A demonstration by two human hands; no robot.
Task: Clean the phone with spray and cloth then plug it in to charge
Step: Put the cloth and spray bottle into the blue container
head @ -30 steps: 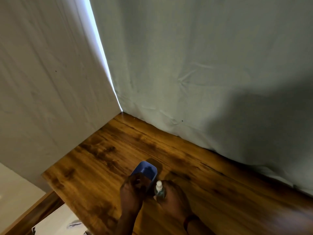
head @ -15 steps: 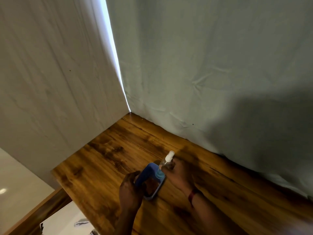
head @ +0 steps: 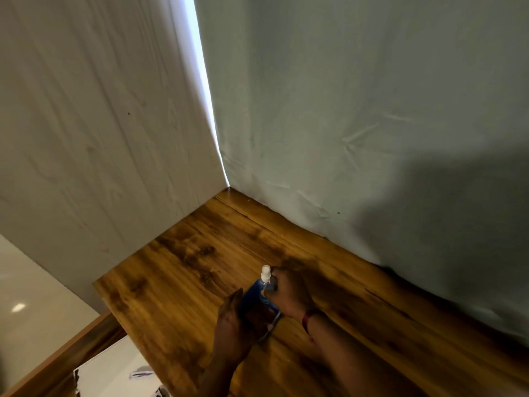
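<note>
- Head view: the left hand (head: pixel 230 319) gripped the phone (head: pixel 253 295) along its left long edge. The scene was too dark to read how each finger lay.
- The phone was in a blue case, a slim rectangle with rounded corners. It was tilted, with the far end pointing away from the wrist.
- A pale silvery rim showed along the phone's near right edge. Couldn't tell whether the screen or the back faced up.
- The phone sat in that grip low over the table (head: pixel 177 270). Couldn't tell if its near corner touched the wood.
- The right hand (head: pixel 292 290) was clenched round the spray bottle (head: pixel 265 273), directly right of the left-hand grip and up against the phone's far right side.
- The bottle was small, with a clear body and a white nozzle cap. It stood roughly upright, and the cap stuck out above the fingers, over the phone's far end.
- The nozzle direction was too small to read.
- A red band (head: pixel 308 320) sat on the right wrist, just behind that grip.
- The table was brown wood with dark-stained grain. It ran from both grips out to the far corner.
- White sheets (head: pixel 343 110) hung behind and to the left, well beyond the grips. A bright slit of light showed where they met.
- A pale floor (head: pixel 34 296) lay off the table edge, left of the left forearm.
</note>
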